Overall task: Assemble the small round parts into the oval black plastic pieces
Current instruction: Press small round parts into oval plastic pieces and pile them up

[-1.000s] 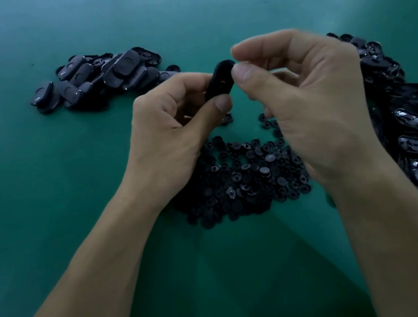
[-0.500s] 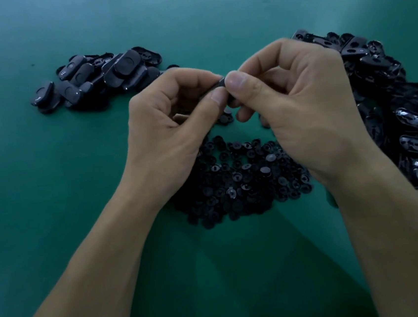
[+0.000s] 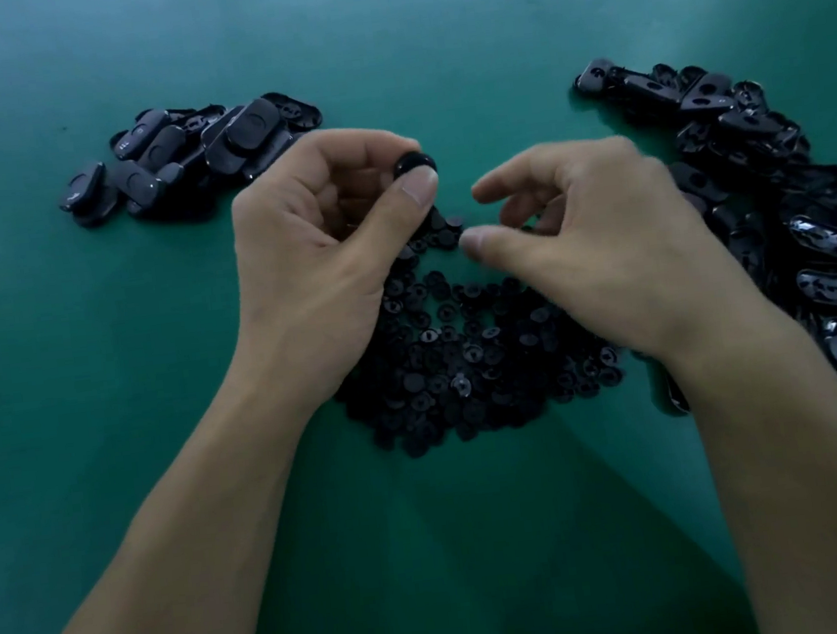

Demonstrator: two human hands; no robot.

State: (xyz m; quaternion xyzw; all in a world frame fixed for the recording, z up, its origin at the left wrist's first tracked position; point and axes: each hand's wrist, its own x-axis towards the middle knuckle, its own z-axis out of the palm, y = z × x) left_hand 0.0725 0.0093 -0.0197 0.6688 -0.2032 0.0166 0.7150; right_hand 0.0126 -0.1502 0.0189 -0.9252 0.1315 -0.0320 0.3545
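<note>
The left hand [image 3: 325, 238] pinches 1 black plastic piece [image 3: 415, 163] between thumb and forefinger, above the far edge of the heap of small round parts [image 3: 467, 358] on the green table [image 3: 105, 401]. The right hand [image 3: 605, 250] hovers just beside it, fingers loosely curled and thumb apart, gripping nothing. 2 piles of oval pieces flank them: the left pile [image 3: 193, 154] and the right pile [image 3: 782, 206].

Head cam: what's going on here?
A person is working bare-handed over a green table. The left hand pinches a black piece between thumb and forefinger. The right hand hangs beside it with fingers loosely curled and nothing visible in it, above the pile of small round parts. Oval black pieces lie in a far-left pile and a bigger right-hand pile.
</note>
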